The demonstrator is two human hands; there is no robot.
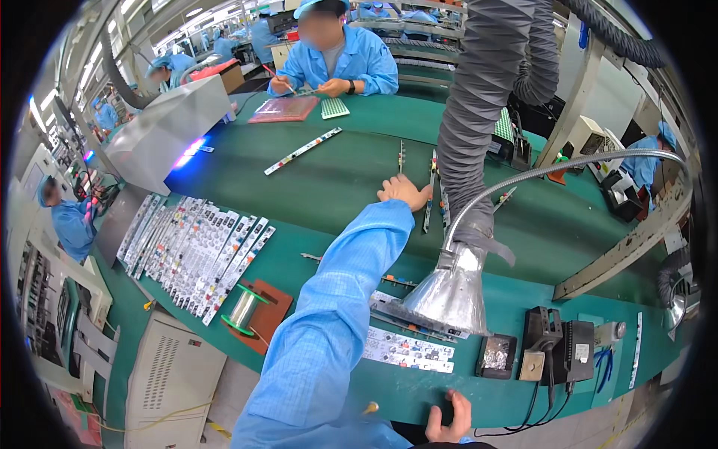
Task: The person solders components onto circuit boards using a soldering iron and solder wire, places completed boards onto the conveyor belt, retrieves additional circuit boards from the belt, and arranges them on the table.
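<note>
My left hand (404, 193) is stretched far forward over the green work surface, palm down. Its curled fingers close over the near end of a narrow circuit board strip (402, 156), whose far end sticks out beyond them. Just right of the thumb lies another circuit board strip (430, 200). My right hand (449, 419) is low at the table's near edge, fingers loosely bent and apart, with nothing in it. Between the hands, white circuit board strips (410, 349) lie beside my left sleeve, partly under a metal fume hood (449, 292).
Many board strips (194, 251) lie in rows at left, near a solder wire spool (244, 308). A grey duct (482, 112) hangs down. A soldering station (576, 352) and small tray (496, 355) stand right. One strip (303, 152) lies ahead; a co-worker (340, 63) sits opposite.
</note>
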